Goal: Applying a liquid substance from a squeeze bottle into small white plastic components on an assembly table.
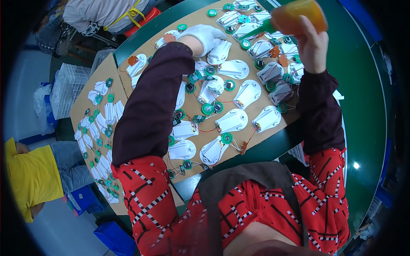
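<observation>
My right hand (314, 48) grips a squeeze bottle (294, 18) of amber liquid, held tilted above the far side of the board. Its long green nozzle (261, 30) points down and to the left, over the white housings. On my left hand (204, 37) is a white glove; its fingers are curled at the far end of a white plastic housing (219, 53), and the fingertips are partly hidden. Around both hands lie several similar housings (233, 69), with thin wires, round green-rimmed parts (207, 109) and small green circuit boards (198, 119).
The housings rest on brown cardboard (260, 140) over a green table (356, 111). More housings lie on a second cardboard sheet (81, 103) at the left. Two other people are near the left side, one in a yellow shirt (36, 173). White crates (72, 87) and a blue bin (114, 239) stand there.
</observation>
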`<state>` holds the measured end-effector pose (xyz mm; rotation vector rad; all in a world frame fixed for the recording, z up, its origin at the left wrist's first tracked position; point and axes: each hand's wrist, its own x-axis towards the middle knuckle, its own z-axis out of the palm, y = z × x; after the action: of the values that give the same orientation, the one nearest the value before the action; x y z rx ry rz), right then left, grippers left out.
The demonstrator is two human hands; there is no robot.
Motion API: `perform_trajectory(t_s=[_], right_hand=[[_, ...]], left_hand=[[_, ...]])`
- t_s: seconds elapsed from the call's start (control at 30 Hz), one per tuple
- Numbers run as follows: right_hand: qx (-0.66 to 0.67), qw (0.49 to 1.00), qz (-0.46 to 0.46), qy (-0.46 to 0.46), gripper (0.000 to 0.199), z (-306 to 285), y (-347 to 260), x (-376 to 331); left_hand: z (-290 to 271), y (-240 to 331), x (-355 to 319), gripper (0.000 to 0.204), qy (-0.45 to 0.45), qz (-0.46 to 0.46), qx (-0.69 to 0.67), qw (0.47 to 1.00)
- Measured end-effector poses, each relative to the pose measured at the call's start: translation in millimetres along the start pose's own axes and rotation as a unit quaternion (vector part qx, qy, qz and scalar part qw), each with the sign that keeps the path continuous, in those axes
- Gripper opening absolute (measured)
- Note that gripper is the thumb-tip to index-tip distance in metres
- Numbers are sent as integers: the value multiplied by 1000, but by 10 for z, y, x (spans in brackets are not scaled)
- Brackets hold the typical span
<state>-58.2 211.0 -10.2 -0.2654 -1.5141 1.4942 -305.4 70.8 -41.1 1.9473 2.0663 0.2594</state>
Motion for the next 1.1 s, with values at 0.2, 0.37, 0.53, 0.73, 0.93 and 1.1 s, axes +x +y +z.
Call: perform_trajectory(t_s=[0.2,0.37,0.53,0.73,0.93,1.1], right_hand=[[22,999,6,28,36,-125,-100,-9],[31,998,51,15,39,441,-91,-30],[41,997,20,-62,46,710,79,104],[60,995,3,-83,49,865,144,174],[68,992,52,-94,48,861,193,213],[79,989,41,-114,47,999,306,217]], left_hand=[[-42,73,79,30,-11,-214,149,965],[13,144,-15,29,-12,-294,135,946],[-91,-19,-88,23,-152,-103,138,973],[92,-329,-114,28,-94,-91,-16,991],[-95,-17,-120,29,-147,-72,124,979],[-115,18,-237,27,-156,-54,222,961]])
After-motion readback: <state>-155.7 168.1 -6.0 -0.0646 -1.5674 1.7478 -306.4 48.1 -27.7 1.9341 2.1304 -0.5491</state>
